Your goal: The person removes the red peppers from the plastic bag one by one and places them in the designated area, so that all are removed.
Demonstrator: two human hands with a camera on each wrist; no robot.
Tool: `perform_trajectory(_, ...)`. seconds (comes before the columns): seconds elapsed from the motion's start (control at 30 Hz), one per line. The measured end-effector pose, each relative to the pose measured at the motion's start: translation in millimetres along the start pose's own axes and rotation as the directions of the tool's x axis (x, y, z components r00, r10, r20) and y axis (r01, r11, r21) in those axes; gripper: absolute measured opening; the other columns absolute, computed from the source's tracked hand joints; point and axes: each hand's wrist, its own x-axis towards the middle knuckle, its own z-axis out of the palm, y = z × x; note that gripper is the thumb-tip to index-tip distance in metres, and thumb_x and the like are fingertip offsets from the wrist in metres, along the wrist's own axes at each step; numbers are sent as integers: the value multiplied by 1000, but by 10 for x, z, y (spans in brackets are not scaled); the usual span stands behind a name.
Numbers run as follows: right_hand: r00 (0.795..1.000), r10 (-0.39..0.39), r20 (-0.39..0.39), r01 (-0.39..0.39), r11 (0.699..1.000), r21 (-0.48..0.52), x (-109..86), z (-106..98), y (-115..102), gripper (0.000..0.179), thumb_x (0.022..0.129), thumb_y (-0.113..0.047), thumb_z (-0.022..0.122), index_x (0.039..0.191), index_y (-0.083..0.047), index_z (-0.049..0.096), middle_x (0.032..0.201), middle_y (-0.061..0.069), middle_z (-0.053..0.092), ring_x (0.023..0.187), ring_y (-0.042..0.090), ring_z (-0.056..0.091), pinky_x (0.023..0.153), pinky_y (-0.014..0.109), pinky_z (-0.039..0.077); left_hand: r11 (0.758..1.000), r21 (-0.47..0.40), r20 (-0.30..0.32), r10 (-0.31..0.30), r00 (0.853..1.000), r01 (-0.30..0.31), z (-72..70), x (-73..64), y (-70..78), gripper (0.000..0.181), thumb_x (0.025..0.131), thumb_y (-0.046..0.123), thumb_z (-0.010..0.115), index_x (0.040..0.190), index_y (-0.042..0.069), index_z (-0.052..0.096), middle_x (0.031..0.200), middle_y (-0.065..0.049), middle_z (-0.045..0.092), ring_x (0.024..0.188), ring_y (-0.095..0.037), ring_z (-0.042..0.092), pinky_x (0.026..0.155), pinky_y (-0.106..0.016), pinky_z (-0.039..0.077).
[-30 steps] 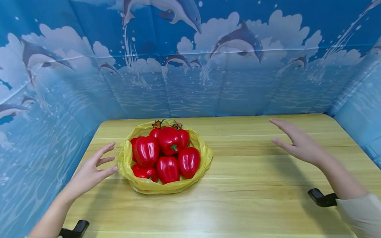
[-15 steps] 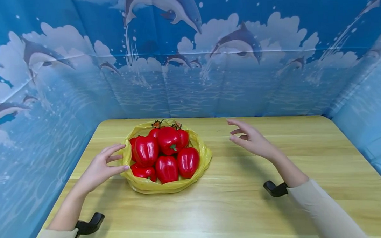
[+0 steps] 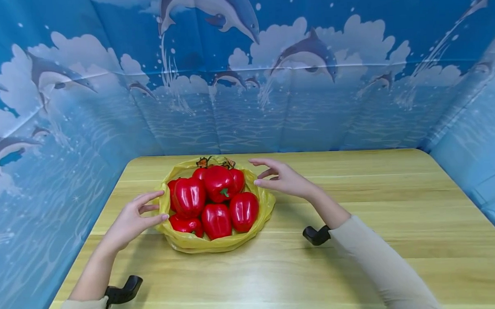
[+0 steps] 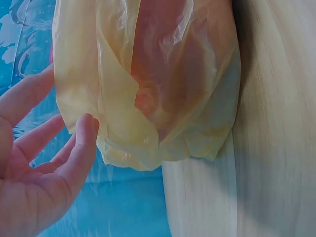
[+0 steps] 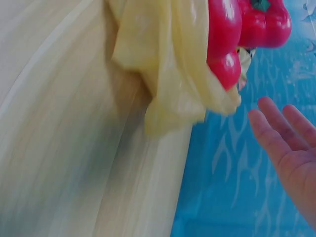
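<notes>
At centre-left, the left hand [image 3: 131, 218] and right hand [image 3: 285, 178], both loosely spread, flank the yellow bag [image 3: 211, 246]; seemingly reaching; gripping looks due.

This looks like a staged booth, though the view stops at its sides: dolphin-print cloth [image 3: 238, 114] hangs beyond the fingers [image 3: 151, 195] and to either side of them, a wood-grain desk [image 3: 235, 282] lies beneath, and black mounts [image 3: 125, 293] sit just behind them.
</notes>
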Motion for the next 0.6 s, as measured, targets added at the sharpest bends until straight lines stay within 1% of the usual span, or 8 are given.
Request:
perform_trajectory(0.1, 1000, -12, 27, 11, 999, 32, 101, 84, -8, 57, 89, -17, 64, 141, -15, 40, 140, 11, 40, 106, 24, 59, 87, 38, 49, 1000, 18, -2, -11, 1000, 12, 7, 19, 6, 63, 85, 19, 69, 139, 2, 41, 143, -20, 33, 119, -42, 44, 77, -31, 52)
perform_trajectory(0.2, 998, -25, 64, 22, 998, 53, 186, 157, -17, 56, 90, -14, 62, 142, -11, 39, 142, 14, 38, 105, 26, 59, 86, 38, 49, 999, 34, -1, -22, 1000, 23, 23, 42, 11, 63, 84, 20, 69, 138, 2, 41, 142, -21, 34, 119, -44, 42, 79, -35, 52)
perform_trajectory(0.27, 996, -30, 84, 24, 997, 71, 232, 203, -24, 56, 91, -13, 61, 142, -10, 38, 143, 14, 36, 106, 27, 59, 85, 36, 50, 999, 40, 0, -28, 1000, 28, 35, 56, 13, 64, 84, 20, 70, 138, 1, 41, 142, -21, 35, 120, -45, 41, 80, -37, 52)
perform_trajectory(0.4, 992, -31, 118, 21, 996, 83, 273, 273, -192, 55, 92, -9, 58, 142, -3, 36, 143, 19, 34, 108, 33, 56, 85, 36, 49, 998, 45, -2, -44, 999, 44, 48, 80, 16, 64, 84, 21, 70, 138, 1, 41, 142, -22, 35, 119, -47, 41, 80, -39, 52)
perform_trajectory(0.5, 991, -23, 133, 14, 998, 68, 284, 305, -328, 54, 92, -7, 57, 141, 0, 36, 143, 19, 35, 109, 35, 54, 88, 38, 48, 998, 44, -1, -51, 999, 51, 50, 98, 21, 65, 84, 21, 70, 139, 2, 41, 142, -21, 35, 119, -47, 41, 80, -40, 52)
perform_trajectory(0.6, 991, -26, 132, 16, 997, 73, 337, 331, -266, 52, 93, -8, 55, 141, -2, 37, 144, 16, 34, 113, 35, 51, 90, 39, 46, 998, 44, 3, -49, 999, 49, 58, 125, 25, 65, 85, 22, 69, 139, 2, 41, 143, -20, 36, 119, -47, 41, 81, -40, 51)
